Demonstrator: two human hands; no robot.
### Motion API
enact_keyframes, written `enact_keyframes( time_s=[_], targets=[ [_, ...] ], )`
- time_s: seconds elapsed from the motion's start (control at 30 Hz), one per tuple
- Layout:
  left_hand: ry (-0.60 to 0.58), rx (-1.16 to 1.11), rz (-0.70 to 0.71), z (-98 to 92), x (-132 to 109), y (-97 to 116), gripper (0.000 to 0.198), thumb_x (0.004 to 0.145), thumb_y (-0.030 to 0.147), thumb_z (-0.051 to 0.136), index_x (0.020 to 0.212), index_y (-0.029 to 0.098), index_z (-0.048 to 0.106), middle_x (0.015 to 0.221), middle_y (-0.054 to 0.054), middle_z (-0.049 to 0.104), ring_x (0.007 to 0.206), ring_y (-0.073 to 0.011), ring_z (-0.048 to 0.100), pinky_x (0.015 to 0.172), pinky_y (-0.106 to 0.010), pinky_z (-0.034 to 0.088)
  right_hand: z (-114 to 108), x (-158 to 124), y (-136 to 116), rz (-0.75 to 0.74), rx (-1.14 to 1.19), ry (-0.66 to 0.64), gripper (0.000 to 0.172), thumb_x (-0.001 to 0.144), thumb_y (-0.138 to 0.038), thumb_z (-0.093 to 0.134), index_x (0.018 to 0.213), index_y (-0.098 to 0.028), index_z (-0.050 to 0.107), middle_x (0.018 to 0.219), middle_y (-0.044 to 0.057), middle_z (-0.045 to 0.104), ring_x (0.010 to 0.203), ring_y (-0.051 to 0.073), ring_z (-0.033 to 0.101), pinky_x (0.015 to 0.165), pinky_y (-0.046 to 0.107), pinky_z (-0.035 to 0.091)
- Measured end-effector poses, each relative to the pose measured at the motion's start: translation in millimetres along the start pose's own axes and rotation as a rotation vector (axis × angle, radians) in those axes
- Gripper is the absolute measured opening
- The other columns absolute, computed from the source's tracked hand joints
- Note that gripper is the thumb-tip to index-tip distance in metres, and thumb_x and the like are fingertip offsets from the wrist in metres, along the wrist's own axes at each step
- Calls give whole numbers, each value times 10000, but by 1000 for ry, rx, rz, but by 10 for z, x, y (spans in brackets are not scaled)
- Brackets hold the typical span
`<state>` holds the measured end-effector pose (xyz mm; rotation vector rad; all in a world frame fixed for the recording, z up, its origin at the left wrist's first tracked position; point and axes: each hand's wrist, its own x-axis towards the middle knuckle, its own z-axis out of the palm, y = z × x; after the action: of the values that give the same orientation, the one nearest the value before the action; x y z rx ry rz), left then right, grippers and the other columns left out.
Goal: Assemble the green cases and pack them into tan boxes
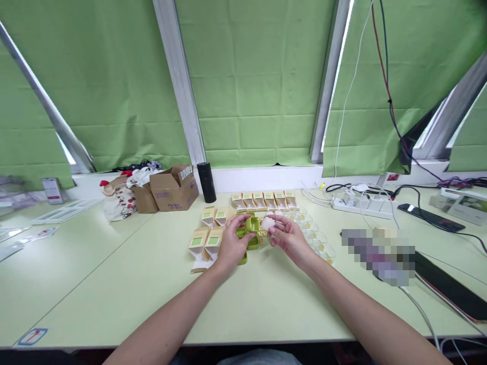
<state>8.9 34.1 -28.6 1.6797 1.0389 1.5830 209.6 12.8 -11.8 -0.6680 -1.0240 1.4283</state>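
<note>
My left hand (232, 244) is closed on a green plastic piece (249, 225) in the middle of the pale green table (266, 299). My right hand (289, 238) pinches a small white block (267, 223) right beside that green piece. More green pieces (243, 257) lie under my left hand. Small tan boxes with green labels (207, 242) stand to the left of my hands. A row of the same boxes (264, 201) runs behind them. Several clear plastic shells with yellow spots (317, 242) lie to the right of my right hand.
A black cylinder (206, 182) and open cardboard boxes (173, 188) stand at the back left beside a printed bag (119, 200). A white power strip with cables (363, 204) lies at the back right. A dark phone (431, 217) and a dark tablet (449, 289) lie on the right.
</note>
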Motion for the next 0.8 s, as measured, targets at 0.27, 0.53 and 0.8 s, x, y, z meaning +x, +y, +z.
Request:
enact_keyframes(
  time_s=[0.27, 0.53, 0.8],
  targets=[
    [-9, 56, -7, 11, -40, 142, 510, 689, 73, 847, 1131, 327, 835, 1274, -69, 608, 1282, -295, 600, 1196, -460, 445, -1, 19, 25, -77, -165, 2, 471, 675, -494, 965, 993, -204, 774, 785, 23, 722, 611, 139, 562, 513, 273, 473],
    [-40, 135, 18, 27, -101, 193, 540, 735, 83, 837, 1200, 356, 810, 1316, -65, 556, 1316, -295, 587, 1201, -451, 439, 13, 18, 24, -75, -233, -8, 470, 667, -556, 951, 931, -194, 807, 684, 6, 677, 560, 134, 543, 500, 281, 485],
    [-58, 194, 108, 21, -107, 205, 520, 723, 90, 870, 1168, 354, 816, 1260, -70, 634, 1340, -307, 536, 1169, -471, 457, 9, 14, 29, -72, -244, -20, 471, 676, -570, 937, 904, -175, 818, 676, 4, 669, 557, 123, 538, 518, 279, 506]
  ],
)
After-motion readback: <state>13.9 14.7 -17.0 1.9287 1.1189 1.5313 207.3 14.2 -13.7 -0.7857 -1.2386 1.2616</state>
